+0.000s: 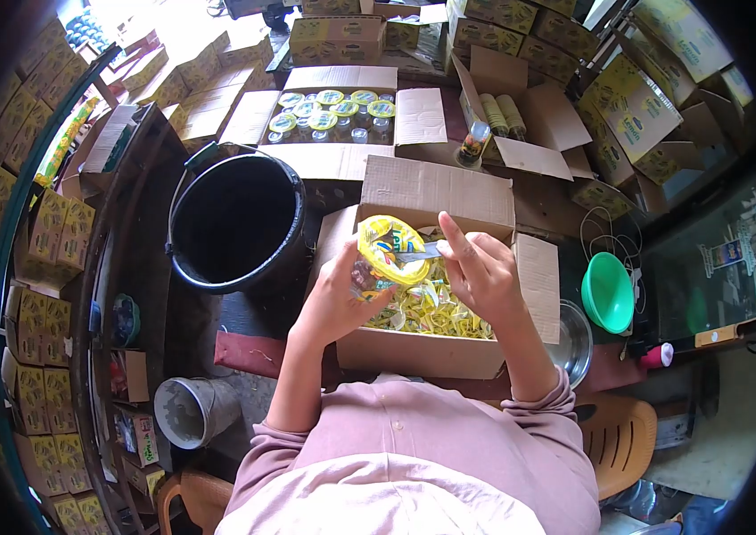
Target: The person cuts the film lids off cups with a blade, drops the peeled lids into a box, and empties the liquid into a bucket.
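My left hand is wrapped around a plastic drink cup with a yellow printed film lid. The cup is tilted so that its lid faces up toward me. In my right hand is a small knife, its grey blade lying against the lid; the grip is hidden by my fingers. My right index finger points away from the blade. Below both hands stands an open cardboard box, with many crumpled yellow film pieces inside it.
A large black bucket stands left of the box. Behind is an open carton of lidded cups. A green bowl and a metal basin are at the right. A grey bucket sits lower left. Stacked cartons surround the table.
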The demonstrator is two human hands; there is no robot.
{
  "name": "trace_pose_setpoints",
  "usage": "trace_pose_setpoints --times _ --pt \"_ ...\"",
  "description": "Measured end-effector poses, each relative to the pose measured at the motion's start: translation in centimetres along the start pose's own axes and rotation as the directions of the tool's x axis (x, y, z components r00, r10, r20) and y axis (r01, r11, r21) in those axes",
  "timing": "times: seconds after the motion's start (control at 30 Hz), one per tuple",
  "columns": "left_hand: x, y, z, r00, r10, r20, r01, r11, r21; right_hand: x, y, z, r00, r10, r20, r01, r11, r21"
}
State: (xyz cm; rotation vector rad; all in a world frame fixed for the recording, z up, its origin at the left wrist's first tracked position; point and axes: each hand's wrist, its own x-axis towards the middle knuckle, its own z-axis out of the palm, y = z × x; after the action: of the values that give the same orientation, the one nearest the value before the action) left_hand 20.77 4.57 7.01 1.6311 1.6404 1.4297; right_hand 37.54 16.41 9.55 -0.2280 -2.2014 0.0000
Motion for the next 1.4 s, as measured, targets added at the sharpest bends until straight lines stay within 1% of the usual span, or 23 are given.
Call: trace_pose_setpoints --times 0.07,0.17,0.27,0.37,0.5,0.57,0.67,0.9,0.97,1.0,1.1,1.2,1.3,1.4 --pt "-0.1 0.1 0.1 0.998 -0.035 0.051 0.037 0.999 -0.032 0.2 -0.1 0.2 1.000 -0.020 0.009 0.020 1.000 0.007" --pt "-0.3 0.0 1.0 0.997 -0.046 0.065 0.055 0.988 -0.143 0.2 -0.1 0.5 1.000 -0.026 0.006 0.025 0.999 0.037" --pt "-0.4 -0.3 0.8 0.999 -0.023 0.048 0.029 0.993 -0.116 0.2 0.0 0.3 1.000 -0.020 0.010 0.019 0.999 0.028" --pt "-0.4 -0.6 0.4 0.999 0.033 0.002 -0.033 0.998 -0.051 -0.1 0.5 -0.3 1.000 -0.010 0.024 0.010 1.000 -0.007" --pt "-0.4 -0.6 0.4 0.996 -0.025 0.082 0.037 0.989 -0.143 -0.1 0.4 -0.6 0.999 -0.001 0.042 0.002 1.000 -0.031" --pt "-0.3 -0.4 0.6 0.994 -0.031 0.109 0.052 0.979 -0.199 0.0 0.3 -0.4 0.998 -0.013 0.060 0.013 1.000 0.003" --pt "-0.1 -0.5 0.7 0.984 -0.019 0.176 0.049 0.984 -0.169 0.1 0.2 0.2 0.998 -0.041 0.048 0.040 0.999 0.014" --pt "-0.4 -1.6 1.4 0.987 -0.010 0.163 0.069 0.932 -0.356 -0.7 0.3 -0.1 0.999 -0.037 0.040 0.035 0.999 0.038" --pt "-0.5 -1.8 1.5 0.981 -0.008 0.192 0.085 0.914 -0.397 -0.7 0.4 -0.2 0.998 -0.031 0.053 0.029 0.999 0.036" --pt "-0.5 -1.9 1.6 0.978 -0.006 0.208 0.094 0.904 -0.417 -0.7 0.4 -0.3 0.998 -0.028 0.060 0.026 0.999 0.035" --pt "-0.7 -1.2 1.6 0.931 -0.068 0.358 0.255 0.823 -0.507 -0.4 0.5 0.0 0.999 -0.051 0.014 0.050 0.997 0.065" --pt "-0.5 -1.1 1.3 0.929 -0.053 0.367 0.257 0.805 -0.534 -0.3 0.4 -0.1 0.997 -0.065 0.034 0.063 0.996 0.055" --pt "-0.4 -2.0 1.2 0.897 -0.029 0.441 0.308 0.758 -0.576 -0.3 0.5 0.0 0.995 -0.092 0.031 0.089 0.993 0.083" --pt "-0.8 -3.6 1.7 0.851 -0.012 0.525 0.386 0.692 -0.610 -0.2 0.5 -0.1 0.994 -0.102 0.036 0.099 0.993 0.063"
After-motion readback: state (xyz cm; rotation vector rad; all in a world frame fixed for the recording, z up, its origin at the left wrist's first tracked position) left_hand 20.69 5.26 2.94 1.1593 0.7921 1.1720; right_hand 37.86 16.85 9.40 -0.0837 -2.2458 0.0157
